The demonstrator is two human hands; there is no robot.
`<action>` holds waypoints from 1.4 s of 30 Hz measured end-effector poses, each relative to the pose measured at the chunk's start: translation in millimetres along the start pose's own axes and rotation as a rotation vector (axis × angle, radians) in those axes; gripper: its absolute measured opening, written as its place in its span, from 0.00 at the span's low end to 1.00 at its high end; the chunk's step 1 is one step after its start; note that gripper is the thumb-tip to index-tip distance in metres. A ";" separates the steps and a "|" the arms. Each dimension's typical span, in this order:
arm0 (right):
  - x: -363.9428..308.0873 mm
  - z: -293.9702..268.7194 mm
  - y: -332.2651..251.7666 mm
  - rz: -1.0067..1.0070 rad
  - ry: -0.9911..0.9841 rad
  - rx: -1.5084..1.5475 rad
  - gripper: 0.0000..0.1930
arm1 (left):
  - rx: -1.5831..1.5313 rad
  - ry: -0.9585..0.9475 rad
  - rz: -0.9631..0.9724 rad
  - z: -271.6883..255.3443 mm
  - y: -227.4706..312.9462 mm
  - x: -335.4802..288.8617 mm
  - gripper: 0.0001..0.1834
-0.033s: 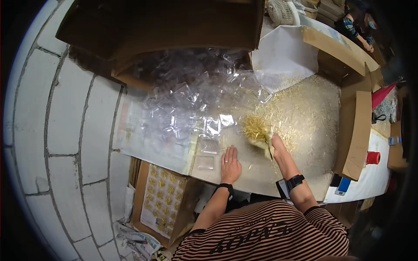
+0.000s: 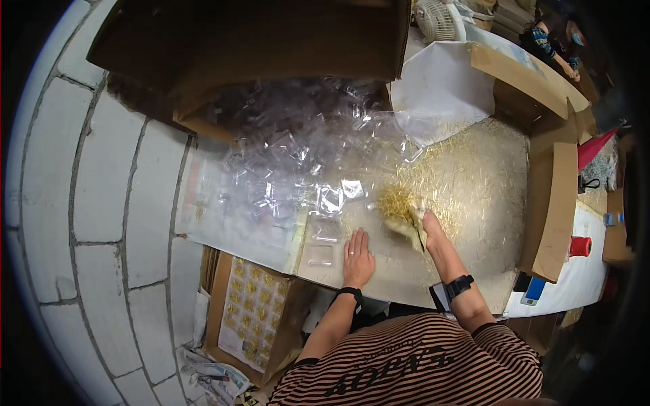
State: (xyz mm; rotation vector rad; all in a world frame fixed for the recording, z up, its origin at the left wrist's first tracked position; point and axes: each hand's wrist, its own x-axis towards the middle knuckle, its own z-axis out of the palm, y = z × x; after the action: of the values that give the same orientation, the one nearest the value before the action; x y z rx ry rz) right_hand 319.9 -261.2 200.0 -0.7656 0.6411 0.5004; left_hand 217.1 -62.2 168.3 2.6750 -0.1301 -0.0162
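My left hand (image 2: 359, 258) lies flat on the worktop (image 2: 406, 281), its fingers stretched out and holding nothing. Beside its fingertips are two shallow clear plastic boxes (image 2: 320, 255), one behind the other. My right hand (image 2: 432, 224) is closed at the edge of a pale cream, scoop-like piece (image 2: 404, 230) with a dark edge; its exact kind is unclear, and most of the fingers are hidden. Against the far end of that piece sits a heap of thin gold-coloured pins or sticks (image 2: 395, 200). More gold pieces (image 2: 467, 159) are scattered over the worktop behind and to the right.
A big pile of clear plastic boxes (image 2: 284, 149) spills from a cardboard carton (image 2: 250, 40). Cardboard walls (image 2: 556, 210) edge the right side. A lower carton (image 2: 277, 342) holds rows of gold-filled boxes. Far right, another person (image 2: 555, 51) works near a fan (image 2: 435, 20).
The pale cream piece in my right hand has tilted slightly, showing more of its face. My left hand has stayed in place.
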 end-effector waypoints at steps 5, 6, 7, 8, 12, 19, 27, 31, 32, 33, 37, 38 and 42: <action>-16.2 -14.3 -6.2 0.003 0.029 -0.102 0.21 | 0.009 -0.009 0.022 -0.7 -2.7 -0.4 0.30; -15.9 -10.8 -10.1 0.040 0.009 -0.099 0.22 | 0.011 -0.008 0.025 -0.6 -3.7 1.1 0.30; -30.1 -13.5 -12.0 0.011 0.142 -0.224 0.22 | -0.004 -0.027 0.014 -0.7 -4.1 0.6 0.30; -33.8 -23.2 -10.2 0.010 0.146 -0.221 0.22 | -0.022 -0.051 0.003 -0.3 -2.0 -1.9 0.30; -45.4 -74.1 -13.0 -0.064 -0.080 0.061 0.17 | 0.000 -0.045 0.026 -0.6 -1.0 -3.2 0.30; -71.5 -108.9 -34.2 -0.170 -0.023 -0.066 0.14 | 0.018 -0.066 0.005 -0.7 2.6 -3.6 0.29; -51.2 -89.1 -29.7 -0.186 0.004 -0.112 0.13 | 0.048 -0.061 -0.008 0.9 0.0 -0.4 0.29; -34.5 -69.5 -13.0 -0.298 -0.041 0.065 0.12 | 0.030 -0.041 0.004 -0.9 3.7 -3.4 0.29; -29.8 -63.0 -13.0 -0.302 -0.046 0.070 0.12 | -0.002 0.000 0.029 -2.5 3.0 0.1 0.27; -22.8 -54.2 -12.1 -0.267 -0.010 -0.007 0.13 | 0.003 0.002 0.035 -3.1 -0.7 3.0 0.27; -20.8 -27.9 -18.0 -0.273 0.014 -0.003 0.14 | -0.103 -0.086 -0.033 -18.9 -13.8 20.3 0.19; -23.9 -23.5 -21.4 -0.293 -0.005 0.017 0.14 | -0.160 -0.183 -0.143 -28.0 -10.0 27.5 0.17; -18.4 -14.7 -30.6 -0.212 0.130 -0.117 0.12 | -0.235 -0.114 -0.332 -46.9 27.6 68.0 0.14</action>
State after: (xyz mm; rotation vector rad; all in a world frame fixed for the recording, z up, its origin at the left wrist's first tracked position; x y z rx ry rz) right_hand 321.0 -294.8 219.0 -0.9715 0.6467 0.2971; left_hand 284.0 -72.3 223.3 2.4305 0.2654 -0.2722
